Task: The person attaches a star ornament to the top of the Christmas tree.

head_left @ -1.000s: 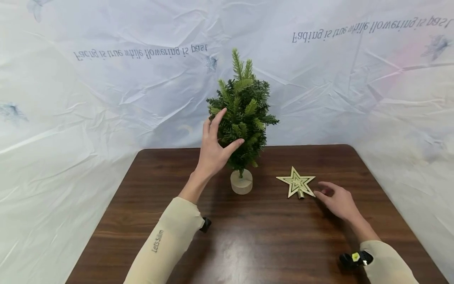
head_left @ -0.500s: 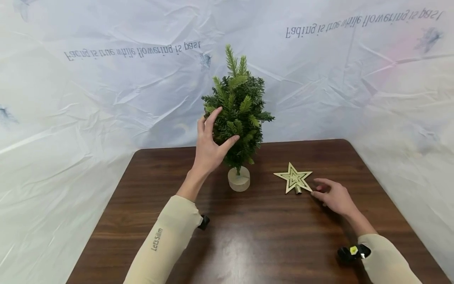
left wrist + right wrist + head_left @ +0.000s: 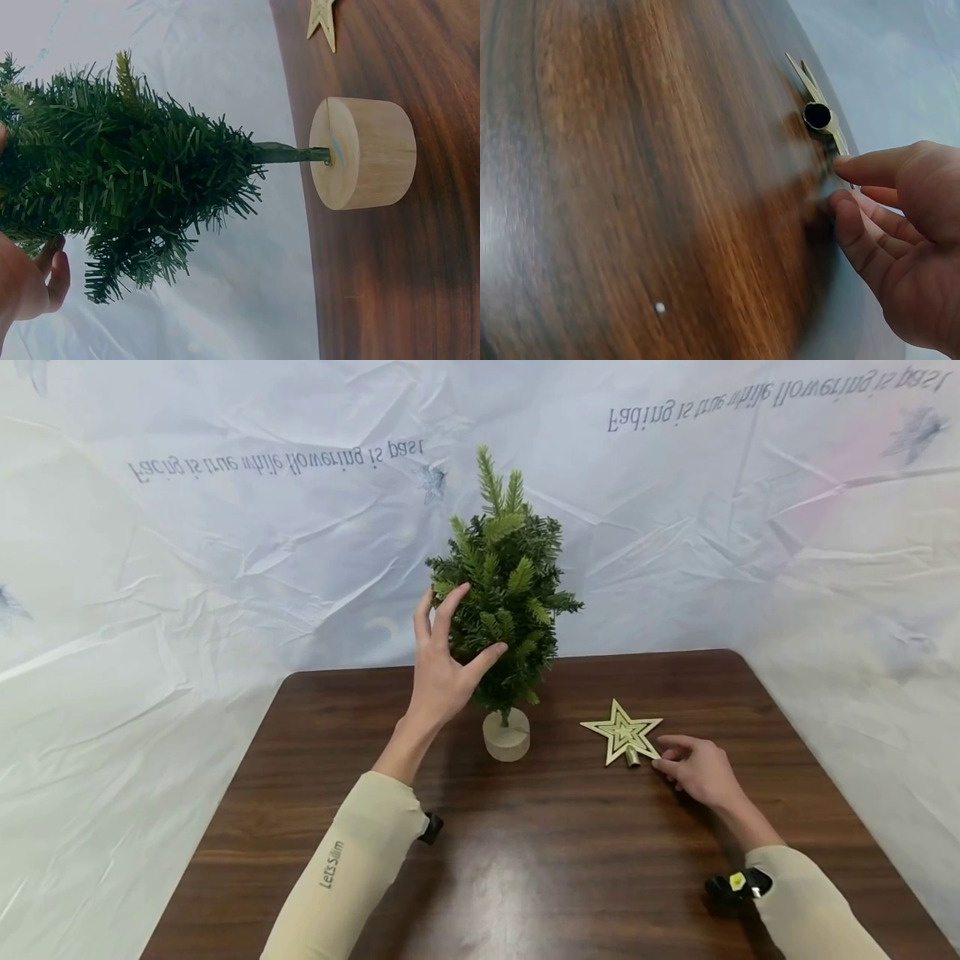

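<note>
A small artificial Christmas tree stands upright on a round wooden base. My left hand holds the foliage from the left, thumb in front and fingers spread round the side; in the left wrist view fingertips show beyond the branches. To the right of the tree lies a gold star tree topper with a short socket on its lower side. My right hand is at the star's lower right point, with thumb tip overlapping it and a gap between thumb and fingers.
The brown wooden table has its far edge just behind the tree. A pale printed sheet hangs behind and along the sides. A tiny white speck shows on the tabletop.
My right hand has moved slightly left to the star's point, its thumb and fingers drawing nearer together. The left hand stays on the tree; the head view has shifted a little.
</note>
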Demonstrator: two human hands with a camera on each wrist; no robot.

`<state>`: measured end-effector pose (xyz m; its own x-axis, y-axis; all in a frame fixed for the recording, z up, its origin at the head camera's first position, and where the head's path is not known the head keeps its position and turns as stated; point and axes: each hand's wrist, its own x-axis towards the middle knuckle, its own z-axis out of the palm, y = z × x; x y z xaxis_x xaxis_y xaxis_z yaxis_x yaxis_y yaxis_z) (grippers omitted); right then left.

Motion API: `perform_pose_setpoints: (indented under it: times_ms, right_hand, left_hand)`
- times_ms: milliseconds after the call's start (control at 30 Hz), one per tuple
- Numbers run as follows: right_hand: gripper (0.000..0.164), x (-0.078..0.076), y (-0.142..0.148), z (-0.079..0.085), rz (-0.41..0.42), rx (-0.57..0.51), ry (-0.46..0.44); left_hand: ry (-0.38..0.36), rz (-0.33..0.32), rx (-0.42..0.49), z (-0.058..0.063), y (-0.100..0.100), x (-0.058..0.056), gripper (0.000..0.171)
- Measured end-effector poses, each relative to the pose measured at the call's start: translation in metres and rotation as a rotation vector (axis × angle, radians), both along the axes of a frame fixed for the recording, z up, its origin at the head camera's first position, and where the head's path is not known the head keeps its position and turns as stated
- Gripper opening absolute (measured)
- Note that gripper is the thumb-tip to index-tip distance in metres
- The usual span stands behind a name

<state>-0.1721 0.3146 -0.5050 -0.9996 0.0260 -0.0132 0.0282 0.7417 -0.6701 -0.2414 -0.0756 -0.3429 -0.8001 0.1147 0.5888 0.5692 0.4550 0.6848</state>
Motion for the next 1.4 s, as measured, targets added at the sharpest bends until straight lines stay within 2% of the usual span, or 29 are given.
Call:
perform_pose_setpoints:
  times_ms: [300,433,667,1067,1133,1267,1400]
  right_hand:
    - [0.041,-0.0047,-0.0041,-0.0043,-0.01,0.009,0.035]
    - [0.042,-0.0047,-0.0038,-0.0049,-0.021,-0.039,-0.004]
    - [0.048,-0.0049,-0.0031,-0.0019,-0.095,-0.277,-0.156]
    - [0.058,-0.0044,-0.0012,-0.0023,-0.154,-0.656,-0.23]
    - [0.054,-0.004,-0.0007,-0.002,-0.158,-0.727,-0.238]
    - [0.032,-0.0033,-0.0007,-0.0007,-0.169,-0.891,-0.25]
    - [0.035,-0.0025,-0.0017,0.0014,-0.182,-1.018,-0.253]
  left_hand:
    - [0.008,-0.002,0.006,-0.0004,0.0002,-0.0012,0.082]
    - [0.011,-0.004,0.01,-0.0008,0.0006,-0.0017,0.083]
    - [-0.011,-0.019,0.046,-0.0002,0.001,-0.0023,0.083]
    - [-0.022,-0.037,0.087,-0.0033,-0.0001,-0.0032,0.081]
    - [-0.023,-0.034,0.088,-0.0033,-0.0003,-0.0027,0.08]
    - [-0.03,-0.031,0.094,-0.003,0.0003,-0.0014,0.081]
    - [-0.026,-0.034,0.095,-0.003,0.003,0.0007,0.081]
